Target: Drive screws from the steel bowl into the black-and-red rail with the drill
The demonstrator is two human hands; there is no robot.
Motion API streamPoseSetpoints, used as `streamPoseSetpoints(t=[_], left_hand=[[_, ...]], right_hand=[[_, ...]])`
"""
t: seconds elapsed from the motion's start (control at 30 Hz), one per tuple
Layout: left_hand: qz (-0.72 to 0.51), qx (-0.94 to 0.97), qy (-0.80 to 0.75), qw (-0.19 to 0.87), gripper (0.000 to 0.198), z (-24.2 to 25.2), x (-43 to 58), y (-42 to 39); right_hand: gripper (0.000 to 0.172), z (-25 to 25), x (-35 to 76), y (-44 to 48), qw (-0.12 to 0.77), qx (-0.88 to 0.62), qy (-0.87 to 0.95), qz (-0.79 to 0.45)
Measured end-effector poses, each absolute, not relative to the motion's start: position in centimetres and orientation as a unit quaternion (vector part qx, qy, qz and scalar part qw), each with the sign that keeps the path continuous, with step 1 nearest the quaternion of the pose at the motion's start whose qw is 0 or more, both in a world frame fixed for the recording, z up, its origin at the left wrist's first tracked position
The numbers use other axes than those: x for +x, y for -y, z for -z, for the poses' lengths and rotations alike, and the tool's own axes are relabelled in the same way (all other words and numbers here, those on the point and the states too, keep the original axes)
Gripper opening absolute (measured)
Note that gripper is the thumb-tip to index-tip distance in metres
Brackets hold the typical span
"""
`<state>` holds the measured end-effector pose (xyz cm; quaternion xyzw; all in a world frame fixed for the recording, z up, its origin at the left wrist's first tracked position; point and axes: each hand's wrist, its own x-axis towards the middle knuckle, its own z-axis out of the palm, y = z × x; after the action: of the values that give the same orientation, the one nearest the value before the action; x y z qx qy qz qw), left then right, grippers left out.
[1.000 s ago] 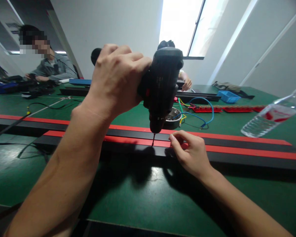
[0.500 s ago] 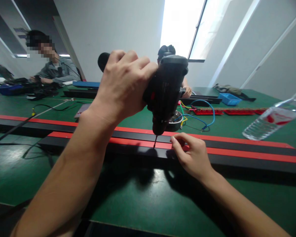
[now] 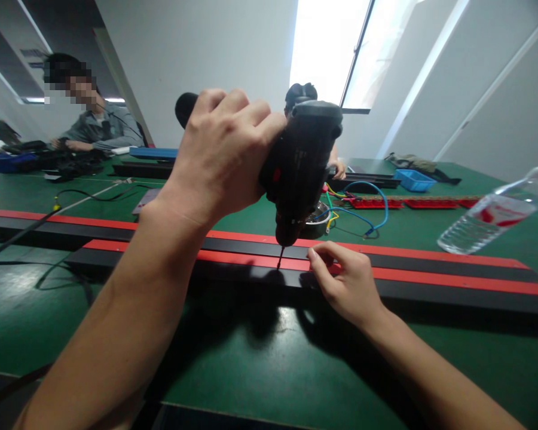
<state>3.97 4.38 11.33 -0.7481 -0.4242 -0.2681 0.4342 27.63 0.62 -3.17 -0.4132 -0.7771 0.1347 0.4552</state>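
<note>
My left hand (image 3: 226,149) is wrapped round the grip of a black cordless drill (image 3: 302,161), held nose down. The drill's thin bit (image 3: 281,257) points down, its tip at the edge of the nearer long black bar (image 3: 412,288) with a red strip on top. Just right of the bit, my right hand (image 3: 347,280) rests by the same bar, thumb and forefinger pinched together. Anything between those fingertips is too small to make out. Behind this bar lies a second black-and-red bar (image 3: 457,263), parallel to it.
Beyond the bars sit a round metal bowl (image 3: 316,230) of small parts, looped blue wire (image 3: 387,206), and red trays (image 3: 430,204). A water bottle (image 3: 484,218) is at right, a blue basket (image 3: 413,180) farther back. Black cable (image 3: 22,239) crosses the left side. Two people sit across the table.
The view shifts slightly, moving the scene a little to the left. Both hands and the drill keep the same pose at the bar.
</note>
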Motion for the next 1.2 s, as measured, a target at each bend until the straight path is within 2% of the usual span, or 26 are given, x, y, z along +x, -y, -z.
streamPoseSetpoints(t=[0.23,0.43,0.83,1.2], left_hand=[[0.263,-0.751,0.427,0.43,0.029,-11.39,3.91,-4.56],[0.266,-0.754,0.441,0.407,0.019,-11.58,3.64,-4.4],[0.246,-0.744,0.442,0.436,0.025,-11.54,3.95,-3.94],[0.225,-0.758,0.452,0.413,0.033,-11.85,3.48,-3.98]], right_hand=[[0.022,3.27,27.7,-0.7,0.457,-0.411,0.778,-0.133],[0.021,3.26,27.85,-0.7,0.46,-0.411,0.776,-0.135],[0.021,3.12,27.66,-0.66,0.459,-0.41,0.776,-0.134],[0.022,3.1,27.72,-0.64,0.456,-0.412,0.777,-0.138]])
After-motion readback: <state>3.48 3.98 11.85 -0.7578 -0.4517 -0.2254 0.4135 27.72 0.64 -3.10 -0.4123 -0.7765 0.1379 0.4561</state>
